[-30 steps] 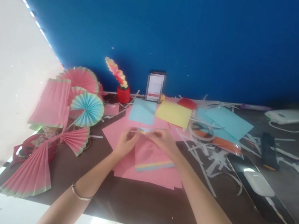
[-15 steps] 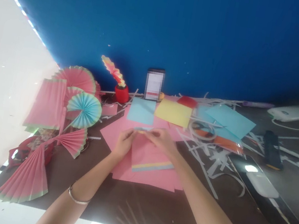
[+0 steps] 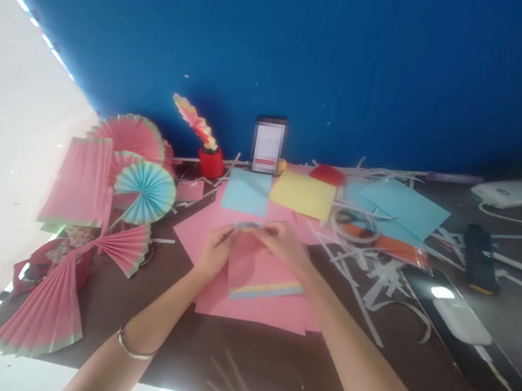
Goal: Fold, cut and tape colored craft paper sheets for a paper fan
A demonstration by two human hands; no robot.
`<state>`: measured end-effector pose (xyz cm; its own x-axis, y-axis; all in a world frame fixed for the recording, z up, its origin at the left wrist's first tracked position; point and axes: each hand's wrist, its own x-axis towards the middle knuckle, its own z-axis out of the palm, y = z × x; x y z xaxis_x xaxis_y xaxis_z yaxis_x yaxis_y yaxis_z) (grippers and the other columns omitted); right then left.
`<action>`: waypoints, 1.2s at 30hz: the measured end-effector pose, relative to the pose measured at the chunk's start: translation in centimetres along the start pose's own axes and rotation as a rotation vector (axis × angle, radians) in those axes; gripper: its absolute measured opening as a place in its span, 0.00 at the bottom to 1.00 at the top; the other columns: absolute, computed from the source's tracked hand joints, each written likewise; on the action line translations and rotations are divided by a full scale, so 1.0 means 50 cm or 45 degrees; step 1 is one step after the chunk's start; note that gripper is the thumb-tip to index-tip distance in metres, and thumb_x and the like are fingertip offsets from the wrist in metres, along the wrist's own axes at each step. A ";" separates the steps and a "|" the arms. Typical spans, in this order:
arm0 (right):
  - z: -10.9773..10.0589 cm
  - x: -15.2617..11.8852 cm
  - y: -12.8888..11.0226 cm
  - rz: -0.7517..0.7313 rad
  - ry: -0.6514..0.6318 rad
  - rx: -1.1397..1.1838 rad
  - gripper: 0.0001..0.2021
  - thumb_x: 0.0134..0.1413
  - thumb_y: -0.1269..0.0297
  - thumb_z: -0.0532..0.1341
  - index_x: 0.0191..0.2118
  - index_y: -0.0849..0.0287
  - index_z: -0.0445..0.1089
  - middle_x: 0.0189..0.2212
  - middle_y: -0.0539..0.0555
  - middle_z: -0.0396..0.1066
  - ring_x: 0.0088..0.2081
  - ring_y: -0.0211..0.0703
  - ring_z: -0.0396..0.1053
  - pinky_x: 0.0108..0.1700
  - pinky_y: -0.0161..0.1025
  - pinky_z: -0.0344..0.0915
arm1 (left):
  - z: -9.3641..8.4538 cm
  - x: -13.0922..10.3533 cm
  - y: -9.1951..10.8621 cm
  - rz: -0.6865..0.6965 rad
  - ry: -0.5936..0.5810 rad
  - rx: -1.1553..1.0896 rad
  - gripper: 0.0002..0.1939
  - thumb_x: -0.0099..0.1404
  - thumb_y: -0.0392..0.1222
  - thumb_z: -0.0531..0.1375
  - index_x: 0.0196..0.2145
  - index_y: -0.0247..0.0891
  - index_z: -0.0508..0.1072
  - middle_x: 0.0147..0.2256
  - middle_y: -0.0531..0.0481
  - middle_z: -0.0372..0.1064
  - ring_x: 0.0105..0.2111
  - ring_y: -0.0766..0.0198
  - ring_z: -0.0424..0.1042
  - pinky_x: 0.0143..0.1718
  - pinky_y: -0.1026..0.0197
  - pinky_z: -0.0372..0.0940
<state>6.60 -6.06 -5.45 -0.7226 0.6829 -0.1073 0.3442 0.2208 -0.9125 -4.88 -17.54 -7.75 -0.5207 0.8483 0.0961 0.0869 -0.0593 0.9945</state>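
A pink paper sheet [image 3: 252,267] with yellow and grey-blue stripes along its near edge hangs between my hands. My left hand [image 3: 217,248] pinches its far left corner, thumb against fingers. Along the same far edge, my right hand [image 3: 283,245] is closed on the paper too. Between the fingertips that edge shows grey-blue and yellow, slightly bowed upward; whether it is folded I cannot tell. Larger pink sheets [image 3: 194,228] lie underneath on the dark table. Beyond my hands are a light blue sheet [image 3: 246,192] and a yellow sheet [image 3: 302,195].
Pleated paper fans [image 3: 42,309] crowd the left side. A red pot [image 3: 211,162] and a propped phone [image 3: 267,147] stand by the blue wall. On the right are white paper strips [image 3: 383,284], a tape roll [image 3: 354,226], and a dark phone [image 3: 501,366] with a white device on top.
The held far edge bows upward a little more between my fingertips. Both hands stay almost in place, and the view has shifted slightly.
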 end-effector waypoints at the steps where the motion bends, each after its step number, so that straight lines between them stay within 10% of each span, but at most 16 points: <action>1: 0.000 0.000 -0.001 0.014 -0.003 0.010 0.17 0.45 0.52 0.60 0.19 0.61 0.67 0.17 0.49 0.62 0.21 0.36 0.62 0.21 0.32 0.58 | 0.000 0.000 0.001 -0.005 0.001 0.000 0.15 0.62 0.49 0.55 0.37 0.37 0.76 0.36 0.48 0.74 0.38 0.59 0.70 0.42 0.59 0.61; 36: -0.003 -0.002 -0.004 0.013 -0.008 -0.038 0.20 0.44 0.48 0.60 0.19 0.61 0.68 0.17 0.50 0.63 0.21 0.36 0.60 0.21 0.33 0.54 | 0.002 -0.002 -0.003 -0.091 -0.025 -0.168 0.15 0.61 0.49 0.56 0.40 0.37 0.76 0.40 0.46 0.74 0.45 0.56 0.69 0.47 0.56 0.62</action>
<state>6.70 -6.06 -5.21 -0.7227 0.6808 -0.1190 0.3690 0.2345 -0.8993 -4.77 -17.57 -7.91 -0.5051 0.8627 0.0252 -0.0626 -0.0658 0.9959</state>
